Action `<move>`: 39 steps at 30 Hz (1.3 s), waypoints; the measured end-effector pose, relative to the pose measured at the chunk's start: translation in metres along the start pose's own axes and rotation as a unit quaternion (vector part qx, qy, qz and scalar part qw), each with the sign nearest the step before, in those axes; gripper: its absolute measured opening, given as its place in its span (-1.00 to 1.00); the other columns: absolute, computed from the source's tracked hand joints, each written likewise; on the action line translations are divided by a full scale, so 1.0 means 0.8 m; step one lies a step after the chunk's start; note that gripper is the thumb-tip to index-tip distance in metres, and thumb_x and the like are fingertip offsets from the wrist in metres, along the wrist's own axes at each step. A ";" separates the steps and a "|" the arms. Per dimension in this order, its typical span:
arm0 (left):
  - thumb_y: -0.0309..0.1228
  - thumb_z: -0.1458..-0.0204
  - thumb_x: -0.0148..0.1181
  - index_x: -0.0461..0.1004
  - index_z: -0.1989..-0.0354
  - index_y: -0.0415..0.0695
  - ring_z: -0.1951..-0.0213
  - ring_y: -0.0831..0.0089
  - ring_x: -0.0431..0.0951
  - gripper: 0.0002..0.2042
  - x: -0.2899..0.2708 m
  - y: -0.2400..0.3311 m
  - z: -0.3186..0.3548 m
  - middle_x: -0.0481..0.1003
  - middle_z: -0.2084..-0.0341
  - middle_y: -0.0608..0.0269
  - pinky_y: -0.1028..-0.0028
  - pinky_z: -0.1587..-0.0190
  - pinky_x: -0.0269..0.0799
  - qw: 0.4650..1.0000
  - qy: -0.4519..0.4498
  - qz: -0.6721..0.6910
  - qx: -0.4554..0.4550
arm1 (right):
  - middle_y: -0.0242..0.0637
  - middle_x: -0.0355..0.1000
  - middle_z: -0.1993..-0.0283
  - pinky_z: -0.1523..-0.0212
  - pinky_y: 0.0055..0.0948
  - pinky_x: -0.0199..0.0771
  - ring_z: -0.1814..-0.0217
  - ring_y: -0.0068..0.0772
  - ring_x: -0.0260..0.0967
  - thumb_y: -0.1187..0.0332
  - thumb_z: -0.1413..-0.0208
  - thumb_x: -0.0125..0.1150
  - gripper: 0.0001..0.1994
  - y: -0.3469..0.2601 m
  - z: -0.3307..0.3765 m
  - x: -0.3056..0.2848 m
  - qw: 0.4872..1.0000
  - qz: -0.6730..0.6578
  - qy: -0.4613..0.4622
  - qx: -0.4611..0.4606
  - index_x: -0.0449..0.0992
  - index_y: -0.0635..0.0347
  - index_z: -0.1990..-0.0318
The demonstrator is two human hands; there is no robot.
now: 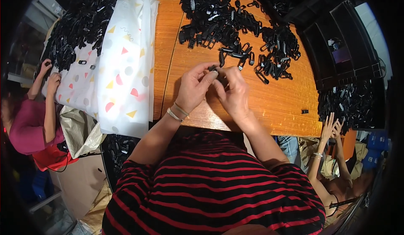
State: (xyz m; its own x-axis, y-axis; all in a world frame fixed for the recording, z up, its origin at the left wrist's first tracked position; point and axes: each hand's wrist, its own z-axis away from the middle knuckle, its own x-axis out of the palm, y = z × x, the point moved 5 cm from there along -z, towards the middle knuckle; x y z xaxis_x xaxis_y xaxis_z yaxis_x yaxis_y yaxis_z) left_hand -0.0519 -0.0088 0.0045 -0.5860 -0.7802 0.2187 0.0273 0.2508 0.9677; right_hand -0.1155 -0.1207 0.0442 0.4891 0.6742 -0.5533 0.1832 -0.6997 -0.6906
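Note:
Over the front part of the orange wooden table, both my hands are close together. My left hand pinches a small black plastic part between thumb and fingertips. My right hand is right beside it, its fingers curled in and thumb bent toward the left fingertips. What the right fingers hold, if anything, is hidden. Just beyond my hands lie loose black plastic clips, some with a rectangular opening. A heap of similar black parts covers the far side, and another pile lies to the right.
A white patterned cloth hangs along the table's left. Beyond it a person in a purple top handles more black parts. At right stand a black crate and another person's hands. One small black piece lies near the right edge.

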 end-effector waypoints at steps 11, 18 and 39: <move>-0.31 -0.30 -0.13 0.41 0.29 -0.23 0.38 0.65 0.40 -0.74 -0.001 0.000 0.038 0.43 0.47 0.37 0.65 0.28 0.34 0.997 -0.016 -0.074 -0.012 | -0.15 0.40 0.36 0.28 -0.37 0.45 0.34 -0.23 0.43 0.37 -0.01 0.29 -0.64 -0.001 0.051 0.037 0.989 -0.083 -0.077 0.096 0.34 0.25 0.07; -0.33 -0.24 -0.01 0.42 0.32 -0.21 0.46 0.67 0.38 -0.80 -0.011 -0.027 0.021 0.41 0.52 0.37 0.61 0.40 0.33 0.993 0.010 -0.019 -0.118 | -0.21 0.48 0.37 0.32 -0.42 0.45 0.35 -0.36 0.46 0.34 -0.07 0.28 -0.76 0.047 0.007 -0.011 0.981 -0.055 -0.156 0.105 0.50 0.28 0.17; -0.39 0.08 0.29 0.41 0.31 -0.17 0.40 0.11 0.55 -0.78 0.037 -0.015 -0.021 0.48 0.40 0.10 0.23 0.42 0.45 0.826 0.045 -0.551 0.107 | -0.43 0.38 0.55 0.50 -0.60 0.36 0.54 -0.62 0.32 0.47 -0.08 0.28 -0.84 0.097 -0.001 -0.013 0.970 -0.078 -0.123 0.192 0.40 0.30 0.29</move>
State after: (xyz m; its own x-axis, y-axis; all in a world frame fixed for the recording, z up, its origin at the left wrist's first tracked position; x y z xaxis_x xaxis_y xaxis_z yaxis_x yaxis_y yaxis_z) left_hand -0.0558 -0.0443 0.0012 -0.0960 -0.6397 -0.7626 -0.6319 -0.5528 0.5432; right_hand -0.1059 -0.1822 -0.0036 0.2539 0.8342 -0.4896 -0.1164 -0.4761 -0.8716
